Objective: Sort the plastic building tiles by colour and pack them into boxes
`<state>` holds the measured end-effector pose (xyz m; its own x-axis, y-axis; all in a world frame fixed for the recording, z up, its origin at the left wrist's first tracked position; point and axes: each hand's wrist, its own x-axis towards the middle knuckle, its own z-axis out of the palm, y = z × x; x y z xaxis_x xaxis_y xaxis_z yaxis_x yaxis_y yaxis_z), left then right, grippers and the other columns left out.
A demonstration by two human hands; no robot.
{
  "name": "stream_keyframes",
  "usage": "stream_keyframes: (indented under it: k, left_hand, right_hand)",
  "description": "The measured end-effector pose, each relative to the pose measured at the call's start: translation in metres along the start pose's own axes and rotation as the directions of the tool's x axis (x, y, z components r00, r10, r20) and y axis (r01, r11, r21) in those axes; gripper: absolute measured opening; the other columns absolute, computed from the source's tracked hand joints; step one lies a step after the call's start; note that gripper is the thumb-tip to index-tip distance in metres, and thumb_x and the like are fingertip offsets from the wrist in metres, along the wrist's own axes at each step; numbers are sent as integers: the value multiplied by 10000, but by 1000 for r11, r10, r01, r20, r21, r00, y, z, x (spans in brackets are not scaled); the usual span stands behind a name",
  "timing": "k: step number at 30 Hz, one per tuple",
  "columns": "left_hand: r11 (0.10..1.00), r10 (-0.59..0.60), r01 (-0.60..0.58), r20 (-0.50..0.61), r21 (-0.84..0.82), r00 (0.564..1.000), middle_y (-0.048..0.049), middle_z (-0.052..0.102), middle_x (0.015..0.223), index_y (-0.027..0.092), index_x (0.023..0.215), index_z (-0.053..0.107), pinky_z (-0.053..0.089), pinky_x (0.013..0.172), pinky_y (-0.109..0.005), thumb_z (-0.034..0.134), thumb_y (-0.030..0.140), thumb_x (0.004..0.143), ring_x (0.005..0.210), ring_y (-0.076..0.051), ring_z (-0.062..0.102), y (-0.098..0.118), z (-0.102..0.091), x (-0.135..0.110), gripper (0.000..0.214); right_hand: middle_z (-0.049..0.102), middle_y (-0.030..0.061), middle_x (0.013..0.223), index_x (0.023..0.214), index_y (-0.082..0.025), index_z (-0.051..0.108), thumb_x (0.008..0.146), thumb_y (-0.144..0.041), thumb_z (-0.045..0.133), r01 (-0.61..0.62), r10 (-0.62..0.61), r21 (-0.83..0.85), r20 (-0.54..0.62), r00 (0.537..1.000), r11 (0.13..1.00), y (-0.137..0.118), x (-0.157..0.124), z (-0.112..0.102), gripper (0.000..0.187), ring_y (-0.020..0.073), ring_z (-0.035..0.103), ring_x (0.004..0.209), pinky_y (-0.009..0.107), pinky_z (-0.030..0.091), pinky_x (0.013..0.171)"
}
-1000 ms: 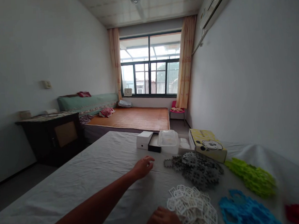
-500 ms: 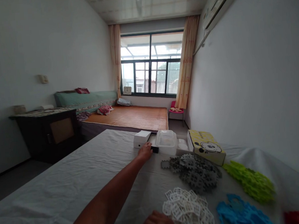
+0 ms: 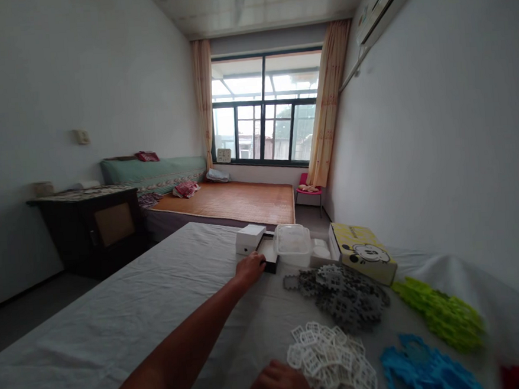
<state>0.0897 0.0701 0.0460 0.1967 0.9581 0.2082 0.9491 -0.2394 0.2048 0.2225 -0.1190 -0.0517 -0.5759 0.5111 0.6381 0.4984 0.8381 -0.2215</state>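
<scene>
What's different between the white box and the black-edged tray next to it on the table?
The white box looks white outside, while the black-edged tray has dark walls around a pale inside. The white box stands taller; the black-edged tray is lower. The white box shows a plain top face, whereas the black-edged tray is open upward, with the left hand at its near end. Both rest on the pale cloth.

Left hand: bare, wrist narrow. Left forearm: bare, long, smooth-outlined, widening gradually from the wrist. Right hand: bare, knuckles rounded (fine detail lost in shadow and blur, lower part cropped).
</scene>
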Motion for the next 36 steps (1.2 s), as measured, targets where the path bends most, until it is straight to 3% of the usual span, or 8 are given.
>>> stream_keyframes:
  k: [12, 19, 25, 29, 32, 36]
  left_hand:
    - [996, 77, -78, 24, 42, 997, 2, 639, 1028, 328, 994, 656, 451, 726, -261, 468, 378, 868, 889, -182, 639, -7, -22, -58, 231]
    - [993, 93, -95, 26, 71, 995, -9, 644, 1029, 302, 996, 661, 457, 738, -273, 454, 425, 876, 890, -190, 642, -7, -31, -72, 268]
    - [988, 142, -135, -90, 73, 986, -52, 593, 1144, 275, 1111, 609, 465, 838, -317, 391, 446, 908, 1016, -215, 595, 20, -36, -47, 343]
    - [981, 181, -179, -23, 70, 983, -105, 430, 1384, 291, 1308, 468, 440, 936, -406, 515, 471, 839, 1171, -288, 511, 49, -23, -19, 505]
    - [979, 198, -199, 29, 35, 980, -112, 407, 1417, 288, 1326, 463, 399, 999, -426, 558, 369, 826, 1228, -297, 474, 63, -11, 1, 515]
    - [972, 234, -234, 17, -9, 972, -71, 480, 1369, 277, 1267, 539, 356, 1051, -337, 496, 208, 854, 1254, -220, 460, 65, -7, 26, 421]
  right_hand:
    - [675, -24, 734, 746, -220, 584, 724, -132, 575, -133, 105, 119, 217, 970, 984, -19, 13, -41, 92, 125, 619, 716, 180, 410, 626]
    - [683, -6, 757, 752, -212, 603, 745, -126, 559, -188, 148, 128, 270, 951, 974, -26, 15, -50, 96, 134, 615, 738, 188, 410, 643]
    - [688, -6, 775, 771, -212, 613, 736, -124, 560, -179, 139, 119, 283, 949, 977, -24, 14, -48, 109, 134, 611, 752, 186, 410, 653]
    - [687, -3, 786, 778, -213, 626, 718, -147, 591, -175, 144, 80, 303, 942, 981, -19, 12, -40, 96, 138, 616, 768, 185, 414, 659]
    - [690, -4, 785, 789, -221, 638, 719, -204, 623, -163, 141, 44, 317, 938, 986, -12, 9, -28, 74, 146, 620, 774, 187, 418, 644]
    - [695, -8, 757, 774, -237, 648, 729, -305, 647, -122, 118, -7, 300, 946, 993, -1, 4, -5, 82, 160, 620, 736, 202, 410, 580]
